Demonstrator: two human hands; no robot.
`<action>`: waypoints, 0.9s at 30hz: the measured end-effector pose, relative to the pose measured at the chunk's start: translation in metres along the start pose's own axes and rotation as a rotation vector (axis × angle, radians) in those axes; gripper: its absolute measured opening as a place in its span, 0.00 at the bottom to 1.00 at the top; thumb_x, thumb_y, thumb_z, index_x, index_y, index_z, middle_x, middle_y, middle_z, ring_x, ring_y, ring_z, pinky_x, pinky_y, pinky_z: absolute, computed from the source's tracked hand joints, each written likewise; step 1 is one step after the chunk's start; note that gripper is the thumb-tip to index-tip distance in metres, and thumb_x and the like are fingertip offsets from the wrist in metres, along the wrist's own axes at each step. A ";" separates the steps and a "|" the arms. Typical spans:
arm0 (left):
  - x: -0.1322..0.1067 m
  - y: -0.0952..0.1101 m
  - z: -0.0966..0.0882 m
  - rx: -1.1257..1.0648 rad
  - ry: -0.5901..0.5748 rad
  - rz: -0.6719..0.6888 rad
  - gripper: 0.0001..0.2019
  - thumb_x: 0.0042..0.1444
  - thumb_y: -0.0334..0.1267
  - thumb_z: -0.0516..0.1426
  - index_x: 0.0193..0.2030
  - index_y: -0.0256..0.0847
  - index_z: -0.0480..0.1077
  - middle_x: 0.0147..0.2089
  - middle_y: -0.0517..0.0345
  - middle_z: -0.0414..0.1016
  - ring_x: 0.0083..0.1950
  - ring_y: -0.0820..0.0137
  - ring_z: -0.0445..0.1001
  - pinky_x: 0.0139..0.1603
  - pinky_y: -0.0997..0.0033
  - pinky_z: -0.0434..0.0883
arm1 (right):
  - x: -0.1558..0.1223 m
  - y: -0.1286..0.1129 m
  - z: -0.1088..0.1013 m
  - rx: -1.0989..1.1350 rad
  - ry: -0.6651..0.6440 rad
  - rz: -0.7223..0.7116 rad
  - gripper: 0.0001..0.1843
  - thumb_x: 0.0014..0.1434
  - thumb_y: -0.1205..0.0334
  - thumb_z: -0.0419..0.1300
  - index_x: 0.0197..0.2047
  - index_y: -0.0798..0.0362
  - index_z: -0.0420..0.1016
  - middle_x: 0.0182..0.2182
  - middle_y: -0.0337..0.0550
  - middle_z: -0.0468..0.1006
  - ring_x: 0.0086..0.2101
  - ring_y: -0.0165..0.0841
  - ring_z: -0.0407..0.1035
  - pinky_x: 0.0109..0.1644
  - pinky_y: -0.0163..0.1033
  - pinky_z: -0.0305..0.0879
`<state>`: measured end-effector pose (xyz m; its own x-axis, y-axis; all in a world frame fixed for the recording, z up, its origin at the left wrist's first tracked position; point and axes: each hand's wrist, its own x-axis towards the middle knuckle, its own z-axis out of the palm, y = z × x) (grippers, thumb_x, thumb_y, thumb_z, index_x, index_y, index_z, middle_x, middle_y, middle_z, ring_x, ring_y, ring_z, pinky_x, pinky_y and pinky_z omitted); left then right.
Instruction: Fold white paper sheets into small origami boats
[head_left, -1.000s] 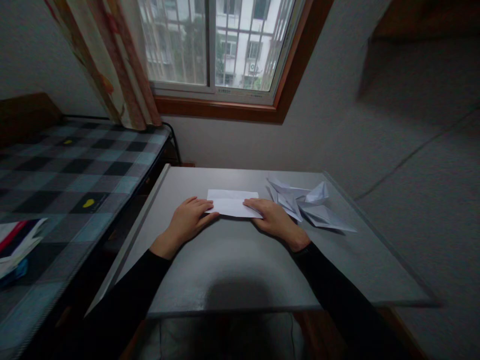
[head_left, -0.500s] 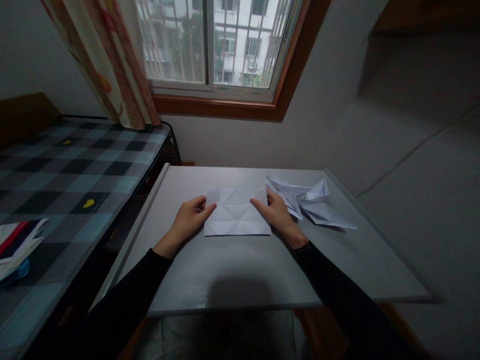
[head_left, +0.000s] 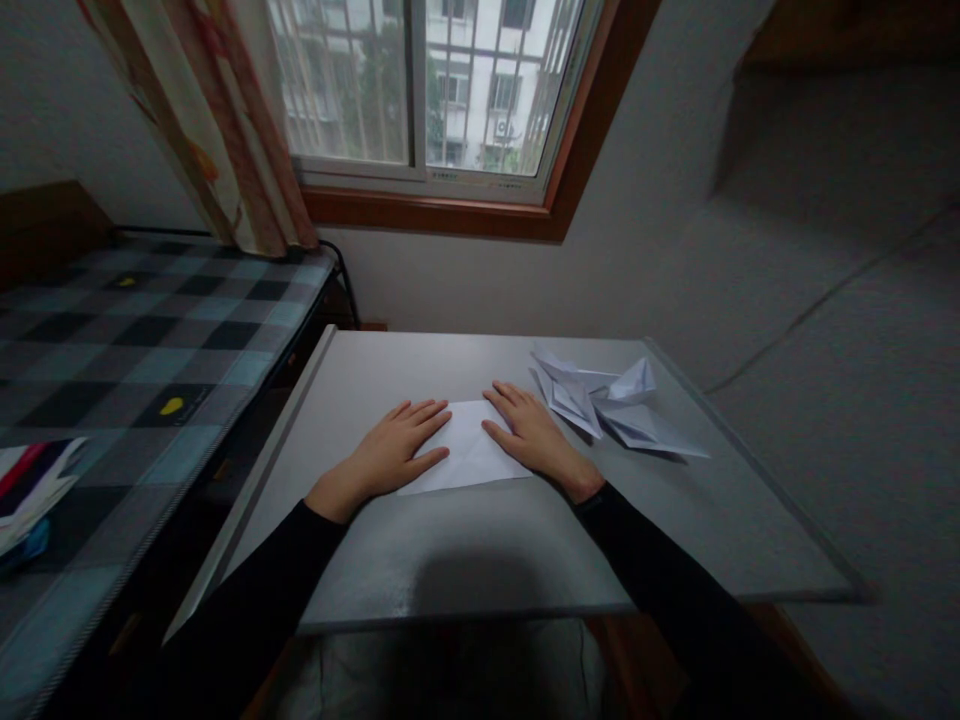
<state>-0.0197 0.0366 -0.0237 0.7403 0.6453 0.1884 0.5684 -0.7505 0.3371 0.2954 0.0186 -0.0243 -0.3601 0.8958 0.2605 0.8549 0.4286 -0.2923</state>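
Note:
A white sheet of paper (head_left: 471, 455) lies flat on the light table (head_left: 360, 560), its near edge slightly tilted. My left hand (head_left: 401, 445) rests palm down over the paper's left side, fingers stretched out and apart. Over the right side lies my right hand (head_left: 529, 430), also flat with the fingers spread. Both hands cover the side edges of the sheet. To the right of my right hand sit folded white paper shapes (head_left: 615, 400) with pointed ends, overlapping one another.
On the left stands a bed (head_left: 150, 340) with a checked cover, and papers (head_left: 37, 490) lie on it. Behind the table are a wall and a barred window (head_left: 480, 90) with a patterned curtain (head_left: 247, 150) beside it. A cord (head_left: 795, 325) runs along the right wall.
Both hands have gone from holding the paper by its side edges to lying flat on it. The paper has come down nearer to me and turned slightly; its face now looks plainer.

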 end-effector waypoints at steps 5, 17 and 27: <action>0.001 0.003 -0.001 0.016 0.024 -0.041 0.34 0.76 0.59 0.55 0.82 0.45 0.63 0.84 0.43 0.62 0.84 0.50 0.63 0.85 0.39 0.57 | 0.001 -0.005 -0.008 0.004 -0.017 -0.006 0.30 0.76 0.50 0.61 0.75 0.52 0.72 0.76 0.60 0.69 0.75 0.55 0.63 0.80 0.65 0.58; 0.002 0.003 -0.009 0.001 0.105 -0.012 0.22 0.77 0.49 0.57 0.72 0.46 0.75 0.76 0.47 0.75 0.77 0.51 0.71 0.82 0.36 0.62 | 0.000 -0.012 -0.017 0.142 0.067 -0.080 0.28 0.70 0.48 0.70 0.68 0.51 0.75 0.66 0.58 0.80 0.65 0.54 0.74 0.77 0.66 0.61; 0.001 0.005 -0.013 0.020 0.252 -0.167 0.17 0.76 0.45 0.55 0.60 0.45 0.83 0.65 0.46 0.84 0.64 0.49 0.83 0.67 0.43 0.77 | 0.000 -0.016 -0.029 0.339 0.065 -0.012 0.21 0.69 0.62 0.59 0.63 0.51 0.80 0.54 0.53 0.85 0.52 0.47 0.78 0.64 0.56 0.73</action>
<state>-0.0201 0.0353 -0.0099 0.5252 0.7730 0.3559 0.6833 -0.6323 0.3651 0.2922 0.0083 0.0071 -0.3355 0.8857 0.3211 0.6742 0.4637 -0.5748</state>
